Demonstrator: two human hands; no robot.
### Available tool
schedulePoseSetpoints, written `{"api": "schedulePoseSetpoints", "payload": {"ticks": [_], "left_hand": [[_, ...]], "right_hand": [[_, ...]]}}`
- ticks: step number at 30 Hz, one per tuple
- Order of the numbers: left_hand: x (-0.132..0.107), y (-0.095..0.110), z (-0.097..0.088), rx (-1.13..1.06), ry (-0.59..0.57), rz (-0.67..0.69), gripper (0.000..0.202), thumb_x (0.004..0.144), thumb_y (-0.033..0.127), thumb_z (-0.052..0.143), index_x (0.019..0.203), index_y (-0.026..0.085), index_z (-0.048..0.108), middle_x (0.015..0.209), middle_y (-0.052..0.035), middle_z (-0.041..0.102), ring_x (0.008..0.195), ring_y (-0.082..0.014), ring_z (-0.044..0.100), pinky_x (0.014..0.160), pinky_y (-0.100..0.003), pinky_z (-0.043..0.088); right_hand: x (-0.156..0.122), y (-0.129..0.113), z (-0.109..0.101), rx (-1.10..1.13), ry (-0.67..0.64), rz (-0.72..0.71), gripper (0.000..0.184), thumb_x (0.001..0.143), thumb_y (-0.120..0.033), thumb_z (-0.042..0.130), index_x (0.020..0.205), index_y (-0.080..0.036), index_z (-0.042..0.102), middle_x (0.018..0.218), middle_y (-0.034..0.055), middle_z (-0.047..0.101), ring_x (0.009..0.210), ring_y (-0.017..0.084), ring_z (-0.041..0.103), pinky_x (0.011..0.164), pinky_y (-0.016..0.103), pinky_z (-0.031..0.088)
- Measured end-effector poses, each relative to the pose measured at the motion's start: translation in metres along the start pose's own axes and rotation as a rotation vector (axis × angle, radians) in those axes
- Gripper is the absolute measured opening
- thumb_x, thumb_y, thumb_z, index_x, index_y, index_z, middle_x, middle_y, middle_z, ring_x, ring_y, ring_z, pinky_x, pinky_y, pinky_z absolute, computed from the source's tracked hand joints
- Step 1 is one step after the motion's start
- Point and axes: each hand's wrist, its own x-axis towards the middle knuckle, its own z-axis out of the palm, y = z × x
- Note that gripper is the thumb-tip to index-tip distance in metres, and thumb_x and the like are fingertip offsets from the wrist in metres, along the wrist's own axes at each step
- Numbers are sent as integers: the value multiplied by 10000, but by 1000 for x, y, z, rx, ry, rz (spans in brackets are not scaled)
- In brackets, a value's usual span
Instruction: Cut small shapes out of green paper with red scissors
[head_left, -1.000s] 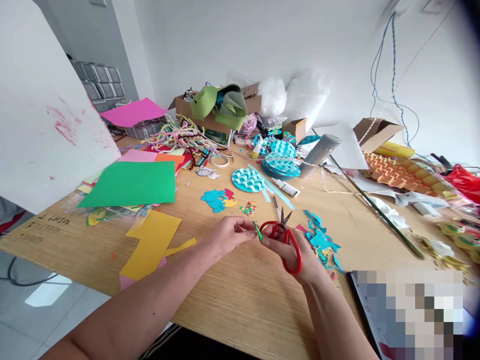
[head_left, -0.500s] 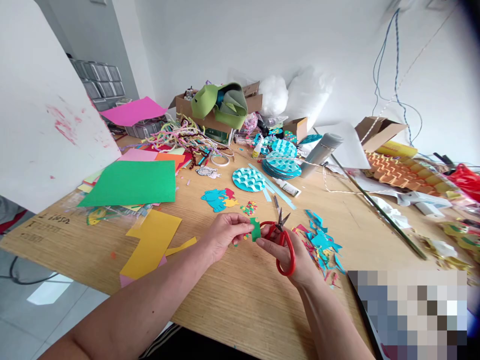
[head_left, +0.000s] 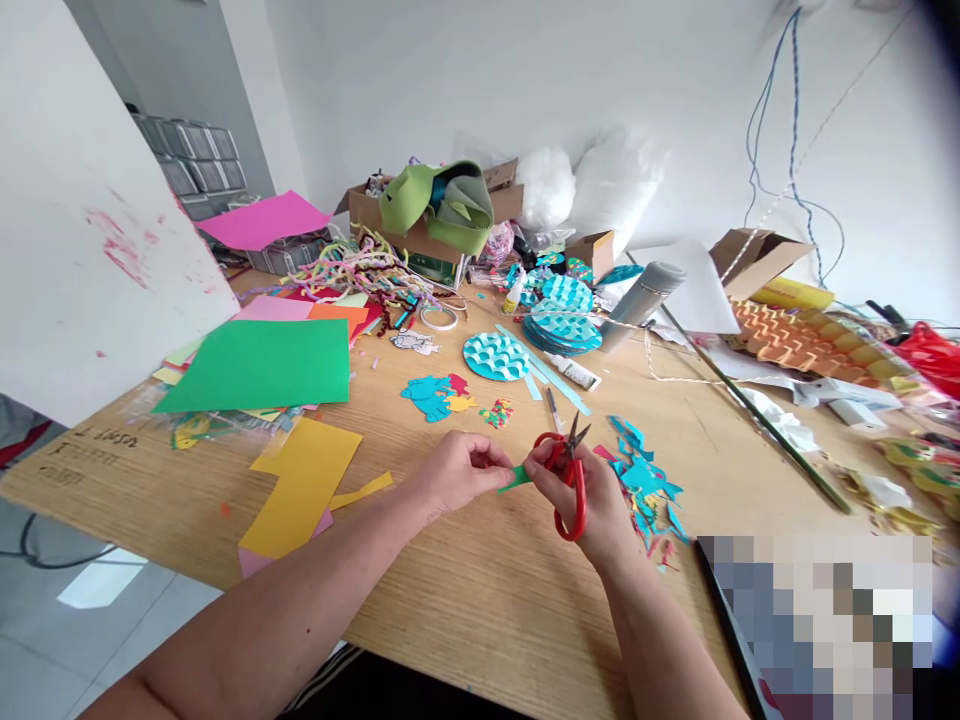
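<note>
A small green paper piece (head_left: pixel 514 480) is pinched by the fingertips of my left hand (head_left: pixel 469 468). My right hand (head_left: pixel 592 500) is closed around the red-handled scissors (head_left: pixel 579 490), whose blades point up and away from me, slightly apart. Its thumb and finger also touch the right end of the green piece. Beyond my hands lie blue, red and yellow paper fish (head_left: pixel 429 398) and a little heap of coloured paper bits (head_left: pixel 496 412). Blue and red paper scraps (head_left: pixel 645 475) are scattered beside my right hand.
On the left are a green sheet (head_left: pixel 262 365) and a cut yellow sheet (head_left: pixel 307 490). A blue wavy paper disc (head_left: pixel 496 357), a glue bottle (head_left: pixel 574 372) and a pen (head_left: pixel 553 408) lie ahead. A grey bottle (head_left: pixel 645 300) stands behind. A dark-edged screen (head_left: pixel 720 600) is at lower right.
The green piece has tilted flatter between my hands, and my right fingers have come onto its end. The scissors have shifted slightly right and turned in my right hand.
</note>
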Motion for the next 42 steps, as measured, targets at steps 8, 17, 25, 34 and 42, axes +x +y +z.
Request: {"api": "schedulePoseSetpoints", "payload": {"ticks": [8, 17, 25, 34, 42], "left_hand": [[1, -2, -1, -156, -43, -61, 182, 573, 294, 739, 648, 147, 664, 582, 15, 572, 540, -83, 435, 518, -232, 300], [4, -2, -2, -367, -13, -130, 194, 522, 264, 744, 603, 143, 616, 567, 17, 543, 512, -71, 422, 493, -233, 285], [-1, 1, 0, -231, -73, -134, 151, 570, 258, 700, 643, 152, 622, 505, 39, 500, 488, -78, 425, 494, -242, 306], [6, 1, -4, -558, 161, -77, 254, 530, 283, 801, 663, 138, 641, 573, 20, 558, 523, -63, 480, 519, -207, 354], [6, 3, -5, -687, 197, -75, 271, 509, 254, 821, 656, 132, 629, 583, 24, 560, 501, -52, 481, 484, -193, 362]], "right_hand": [[-1, -1, -1, -56, 23, 4, 327, 716, -448, 731, 792, -189, 546, 711, -7, 553, 619, 140, 500, 571, 245, 414], [-3, -1, 3, -34, -56, 21, 305, 732, -448, 700, 758, -194, 532, 682, -6, 559, 594, 133, 482, 540, 238, 396], [-1, -5, 1, -50, -61, 51, 310, 730, -449, 700, 759, -186, 539, 645, -21, 517, 582, 127, 462, 531, 234, 375], [-9, -2, 2, -83, -267, 61, 526, 868, -642, 397, 713, -163, 552, 598, 34, 591, 459, 124, 541, 393, 209, 384], [-10, 8, 11, -218, -353, 188, 443, 850, -551, 523, 641, -160, 524, 567, 20, 611, 415, 127, 590, 377, 183, 355]]}}
